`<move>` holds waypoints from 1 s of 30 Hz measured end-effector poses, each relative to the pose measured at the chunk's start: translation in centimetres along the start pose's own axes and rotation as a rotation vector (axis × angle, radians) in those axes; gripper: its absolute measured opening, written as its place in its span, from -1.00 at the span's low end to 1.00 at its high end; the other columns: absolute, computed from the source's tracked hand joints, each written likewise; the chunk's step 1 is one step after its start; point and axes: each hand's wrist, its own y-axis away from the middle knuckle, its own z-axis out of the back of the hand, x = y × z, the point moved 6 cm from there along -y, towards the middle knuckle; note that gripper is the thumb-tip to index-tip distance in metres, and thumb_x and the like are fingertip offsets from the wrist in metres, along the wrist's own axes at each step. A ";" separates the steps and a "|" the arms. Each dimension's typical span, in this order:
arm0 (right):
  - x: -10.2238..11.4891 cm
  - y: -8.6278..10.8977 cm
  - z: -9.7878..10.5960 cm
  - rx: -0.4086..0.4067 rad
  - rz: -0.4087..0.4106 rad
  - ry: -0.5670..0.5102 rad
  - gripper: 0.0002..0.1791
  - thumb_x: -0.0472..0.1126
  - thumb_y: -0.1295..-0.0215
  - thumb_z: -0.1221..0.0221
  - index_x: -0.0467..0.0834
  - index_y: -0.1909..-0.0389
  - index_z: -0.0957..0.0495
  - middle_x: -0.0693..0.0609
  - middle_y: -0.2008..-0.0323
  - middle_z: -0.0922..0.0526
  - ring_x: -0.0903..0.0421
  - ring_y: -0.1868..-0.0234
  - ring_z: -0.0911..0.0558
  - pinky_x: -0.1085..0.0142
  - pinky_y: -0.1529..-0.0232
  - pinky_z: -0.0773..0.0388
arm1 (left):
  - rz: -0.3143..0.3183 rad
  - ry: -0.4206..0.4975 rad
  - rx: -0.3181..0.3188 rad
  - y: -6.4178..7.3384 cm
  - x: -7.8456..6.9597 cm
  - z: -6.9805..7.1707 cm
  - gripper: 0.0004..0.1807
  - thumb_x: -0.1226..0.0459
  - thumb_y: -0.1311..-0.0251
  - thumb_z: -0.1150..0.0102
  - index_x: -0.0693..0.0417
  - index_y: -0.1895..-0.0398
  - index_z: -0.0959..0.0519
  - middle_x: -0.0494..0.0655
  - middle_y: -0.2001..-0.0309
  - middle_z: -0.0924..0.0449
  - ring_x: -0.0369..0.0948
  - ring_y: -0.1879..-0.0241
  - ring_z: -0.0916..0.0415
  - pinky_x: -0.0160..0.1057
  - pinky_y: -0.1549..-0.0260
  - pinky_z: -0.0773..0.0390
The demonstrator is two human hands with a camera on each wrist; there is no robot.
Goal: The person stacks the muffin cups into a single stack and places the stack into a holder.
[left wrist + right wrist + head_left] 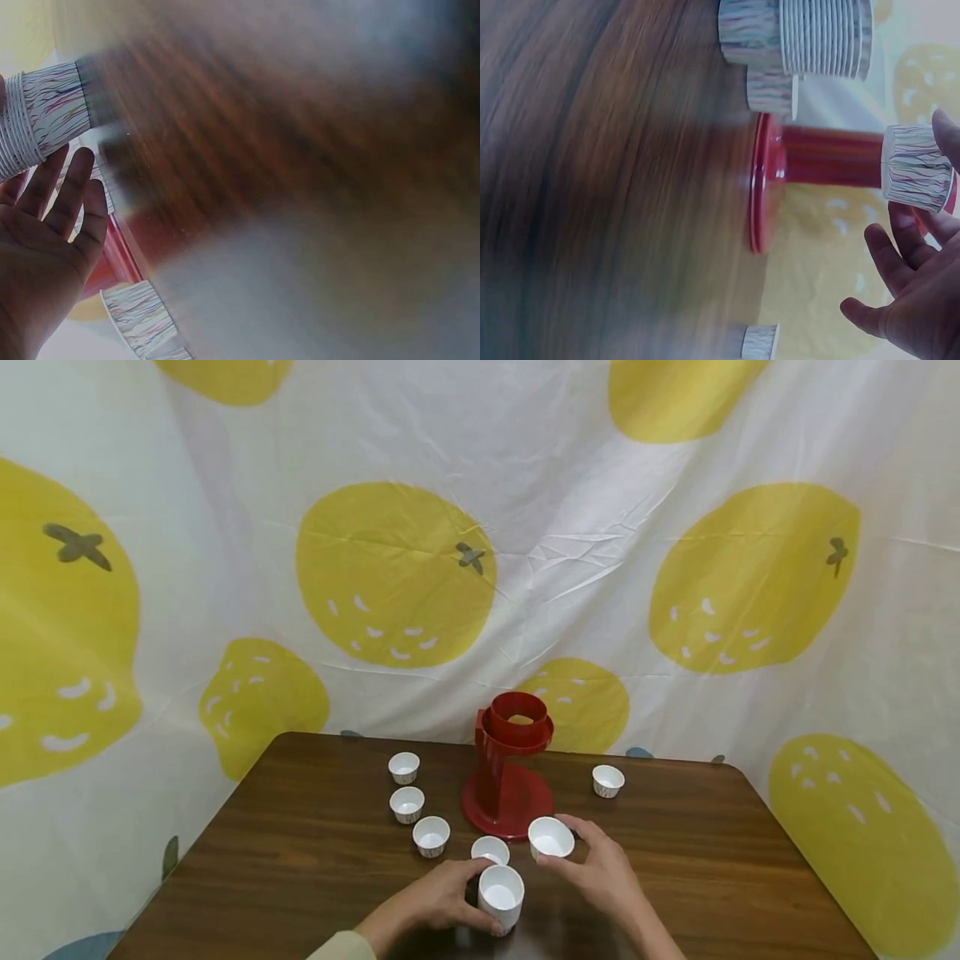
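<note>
My left hand (442, 897) grips a stack of nested white paper baking cups (501, 893) near the table's front, thumb and forefinger on either side. The left wrist view shows the stack (49, 112) upright with colored streaks on its side, its other fingers extended beside it. Between the thumb and a finger, my right hand (606, 870) pinches a single baking cup (550, 839). In the right wrist view this cup (916, 166) is held up off the table, mouth upward. Another cup (491, 848) stands just behind the stack, partly hidden by it.
A red stand (491, 777) with a round base and a ring-shaped top rises behind my hands. Left of it, three cups (407, 804) stand in a slanting row. One more cup (608, 781) sits at the back right of the wooden table (300, 860). A lemon-print cloth (570, 593) hangs behind.
</note>
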 end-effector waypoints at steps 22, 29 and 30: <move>3.2 1.7 -2.4 0.088 0.122 -0.008 -0.32 0.05 0.08 -0.54 -0.01 -0.12 -0.60 0.27 0.15 -0.61 0.17 0.03 -0.58 0.09 -0.05 -0.45 | -0.005 0.000 0.018 -0.1 0.0 0.1 -0.35 0.06 0.14 -0.61 -0.08 -0.08 -0.56 -0.45 0.20 -0.59 -0.44 0.17 -0.49 -0.35 0.07 -0.48; 3.2 1.9 -2.9 0.116 0.180 0.016 -0.35 0.09 0.06 -0.52 0.03 -0.10 -0.60 0.28 0.11 -0.61 0.18 0.04 -0.58 0.13 -0.03 -0.47 | -0.015 -0.002 0.014 0.0 -0.1 0.0 -0.38 0.06 0.14 -0.61 -0.10 -0.05 -0.56 -0.45 0.20 -0.58 -0.44 0.17 -0.49 -0.34 0.07 -0.49; 3.2 1.9 -3.0 0.121 0.191 0.019 -0.35 0.09 0.05 -0.52 0.03 -0.10 -0.59 0.28 0.11 -0.62 0.18 0.04 -0.58 0.13 -0.03 -0.47 | -0.016 -0.003 0.014 0.0 -0.2 0.0 -0.38 0.06 0.14 -0.61 -0.10 -0.03 -0.56 -0.45 0.21 -0.58 -0.43 0.17 -0.49 -0.34 0.07 -0.49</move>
